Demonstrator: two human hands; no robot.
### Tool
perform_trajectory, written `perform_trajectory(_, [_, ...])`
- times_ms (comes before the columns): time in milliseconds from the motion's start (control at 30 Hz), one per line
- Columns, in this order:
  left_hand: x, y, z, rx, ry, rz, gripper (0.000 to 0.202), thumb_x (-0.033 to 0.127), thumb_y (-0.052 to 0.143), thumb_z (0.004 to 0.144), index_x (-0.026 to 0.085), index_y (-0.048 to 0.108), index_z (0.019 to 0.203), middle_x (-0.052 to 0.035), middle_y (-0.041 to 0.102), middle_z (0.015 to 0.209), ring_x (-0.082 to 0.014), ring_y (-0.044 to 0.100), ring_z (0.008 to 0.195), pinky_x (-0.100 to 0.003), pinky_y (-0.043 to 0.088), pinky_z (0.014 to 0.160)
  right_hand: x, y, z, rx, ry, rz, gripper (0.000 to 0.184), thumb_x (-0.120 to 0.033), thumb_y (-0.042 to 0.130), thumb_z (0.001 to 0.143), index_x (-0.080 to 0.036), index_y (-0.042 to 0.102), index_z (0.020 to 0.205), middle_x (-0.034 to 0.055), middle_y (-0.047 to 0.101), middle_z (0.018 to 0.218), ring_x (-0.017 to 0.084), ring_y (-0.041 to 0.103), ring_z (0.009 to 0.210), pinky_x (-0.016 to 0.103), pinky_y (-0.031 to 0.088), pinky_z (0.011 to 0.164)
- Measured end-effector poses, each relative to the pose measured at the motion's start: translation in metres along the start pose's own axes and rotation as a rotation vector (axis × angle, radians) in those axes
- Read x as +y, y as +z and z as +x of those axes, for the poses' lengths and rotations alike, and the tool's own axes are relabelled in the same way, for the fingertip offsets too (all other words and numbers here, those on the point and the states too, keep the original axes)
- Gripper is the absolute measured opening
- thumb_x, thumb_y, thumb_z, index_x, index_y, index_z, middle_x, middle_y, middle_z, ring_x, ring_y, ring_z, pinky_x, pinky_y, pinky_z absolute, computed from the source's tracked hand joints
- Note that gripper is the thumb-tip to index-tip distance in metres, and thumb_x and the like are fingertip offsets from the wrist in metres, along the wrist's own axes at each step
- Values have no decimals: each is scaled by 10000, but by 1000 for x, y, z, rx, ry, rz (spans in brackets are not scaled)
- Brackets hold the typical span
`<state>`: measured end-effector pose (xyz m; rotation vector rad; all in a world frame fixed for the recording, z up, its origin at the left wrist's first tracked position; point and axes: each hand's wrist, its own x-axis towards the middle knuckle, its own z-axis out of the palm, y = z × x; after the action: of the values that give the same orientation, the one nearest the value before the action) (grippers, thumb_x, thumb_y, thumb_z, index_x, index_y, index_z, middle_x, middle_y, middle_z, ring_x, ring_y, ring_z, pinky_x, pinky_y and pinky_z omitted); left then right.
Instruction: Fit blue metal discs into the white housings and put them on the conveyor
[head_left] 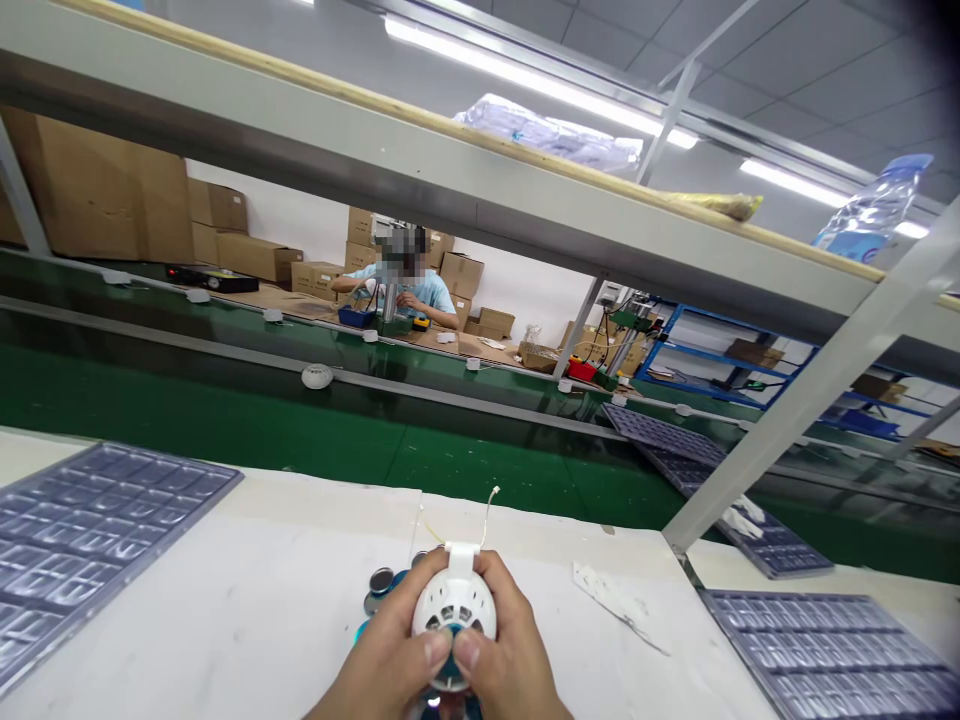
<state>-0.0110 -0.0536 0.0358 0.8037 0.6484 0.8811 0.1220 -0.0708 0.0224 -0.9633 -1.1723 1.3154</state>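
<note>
Left hand (396,640), right hand (519,640) closed round white vented housing (454,597) over white desk (240,600); green conveyor (315,430) along far edge, shelf (375,138) above.

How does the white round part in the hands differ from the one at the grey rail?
The held part is between left hand and right hand; no hand touches the rail part. The held part appears larger and nearer; the rail part, smaller and farther. Both are white and rounded.
</note>
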Motion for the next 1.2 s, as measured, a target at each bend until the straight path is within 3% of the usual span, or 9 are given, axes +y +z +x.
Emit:
perform_trajectory(167, [2, 4, 1, 7, 25, 31, 736, 584, 802, 607, 206, 578, 1197, -8, 607, 644, -107, 430, 501, -208, 321, 437, 11, 9, 1, 8, -60, -2, 680, -686, 665, 707, -237, 517, 1196, 3, 554, 761, 135, 483, 533, 234, 433, 443])
perform_trajectory(233, [4, 5, 7, 18, 44, -2, 647, 547, 793, 643, 188, 595, 1144, 3, 585, 569, -85, 396, 425, -189, 252, 384, 6, 1, 7, 10, -76, -41, 692, -696, 648, 717, -222, 541, 1210, 36, 590, 832, 160, 535, 609, 248, 456, 487])
perform_trajectory(300, [9, 2, 18, 94, 38, -76, 513, 539, 731, 724, 164, 609, 1052, 4, 573, 513, -74, 379, 351, -181, 219, 337, -7, -21, 17, 146, -117, -123, 626, -701, 628, 726, -211, 614, 1115, 59, 613, 888, 184, 569, 686, 276, 484, 549])
perform_trajectory(367, [15, -5, 31, 190, 33, -144, 414, 532, 604, 839, 150, 593, 997, -34, 630, 572, -79, 420, 345, -180, 278, 324, -20, -57, 30, 409, -151, -218, 499, -658, 614, 754, -209, 659, 965, 55, 616, 870, 188, 564, 706, 286, 481, 578])
perform_trajectory(433, [21, -14, 43, 260, 48, -188, 386, 500, 487, 919, 149, 557, 1062, -107, 707, 784, -93, 515, 439, -185, 400, 391, -28, -95, 41, 592, -132, -258, 360, -558, 622, 779, -212, 653, 875, 22, 587, 770, 163, 516, 631, 259, 415, 511])
perform_trajectory(533, [26, -27, 54, 315, 63, -216, 419, 462, 447, 948, 141, 482, 1215, -200, 691, 1067, -104, 586, 555, -216, 506, 506, -24, -134, 51, 681, -66, -296, 249, -455, 644, 741, -207, 631, 749, -16, 538, 636, 139, 447, 521, 246, 316, 440])
perform_trajectory(700, [26, -32, 55, 339, 54, -166, 423, 405, 499, 936, 127, 429, 1247, -228, 633, 1199, -112, 603, 599, -260, 542, 573, 0, -143, 58, 660, 19, -393, 180, -383, 582, 733, -208, 621, 716, -28, 536, 582, 130, 423, 465, 245, 275, 434])
perform_trajectory(933, [22, -26, 50, 271, 88, 83, 245, 393, 494, 921, 170, 573, 983, -55, 634, 867, -132, 549, 609, -254, 468, 534, 11, -139, 59, 546, 81, -600, 157, -281, 478, 767, -215, 602, 697, -28, 533, 569, 154, 456, 514, 254, 304, 480])
perform_trajectory(1200, [13, -25, 42, 148, 270, 648, 266, 445, 541, 881, 228, 650, 771, 1, 605, 693, -184, 532, 649, -285, 430, 606, 11, -129, 56, 392, 75, -811, 248, -310, 428, 861, -222, 536, 656, -15, 555, 581, 188, 527, 620, 276, 364, 590])
